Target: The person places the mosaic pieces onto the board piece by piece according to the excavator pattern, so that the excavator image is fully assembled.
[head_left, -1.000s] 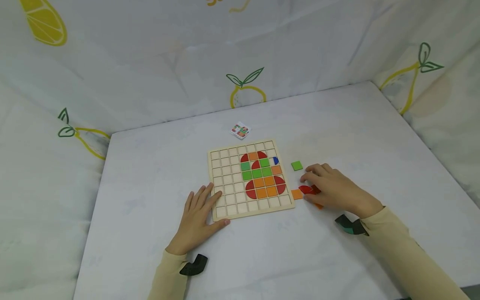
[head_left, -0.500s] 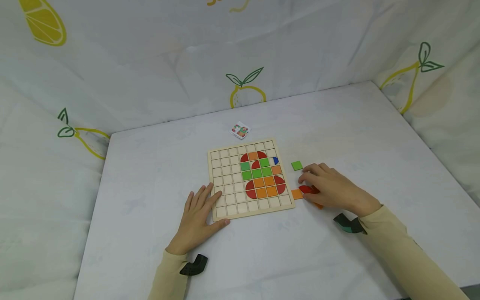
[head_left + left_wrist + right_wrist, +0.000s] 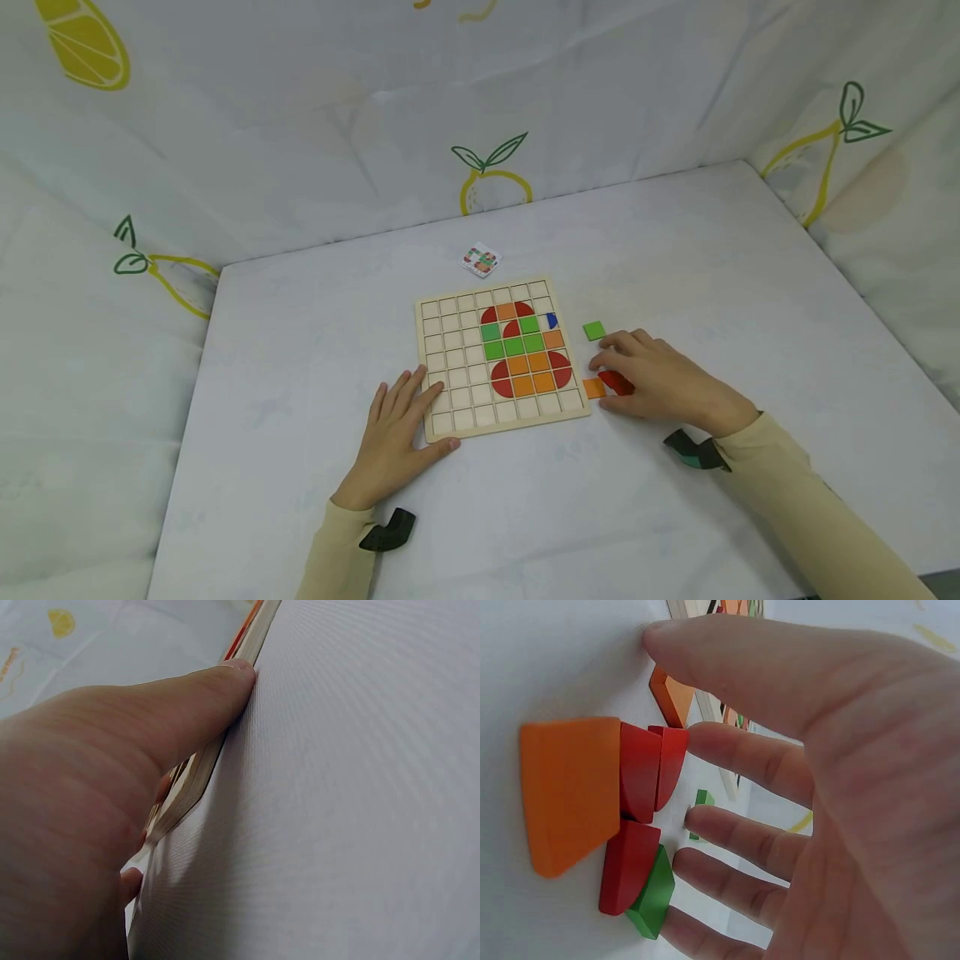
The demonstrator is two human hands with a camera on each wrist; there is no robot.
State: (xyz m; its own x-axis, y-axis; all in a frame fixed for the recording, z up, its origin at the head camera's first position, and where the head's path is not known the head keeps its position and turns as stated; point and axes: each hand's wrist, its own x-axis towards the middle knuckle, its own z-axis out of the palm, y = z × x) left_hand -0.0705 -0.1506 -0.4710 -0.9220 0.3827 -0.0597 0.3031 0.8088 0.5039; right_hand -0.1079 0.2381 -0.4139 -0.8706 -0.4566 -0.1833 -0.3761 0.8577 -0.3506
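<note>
My left hand (image 3: 393,442) rests with spread fingers on the left side of a wooden grid board (image 3: 453,356). In the left wrist view its thumb lies against the board's front edge. To the right of the board, my right hand (image 3: 663,379) spreads over loose tiles, thumb and fingers apart. In the right wrist view its index fingertip is right at one of several red curved-edge tiles (image 3: 640,772). An orange square tile (image 3: 570,795) and a green tile (image 3: 652,896) lie against the red ones. The hand hides most of this group in the head view.
Red, orange and green tiles (image 3: 513,346) and a small blue piece (image 3: 552,321) sit on the board. Beside its right edge lie a loose green tile (image 3: 593,331) and an orange tile (image 3: 594,388). A pattern card (image 3: 480,260) lies behind the board.
My right hand has shifted slightly left toward the board, and an orange tile that showed under its thumb is now covered in the head view. My left hand stays in place.
</note>
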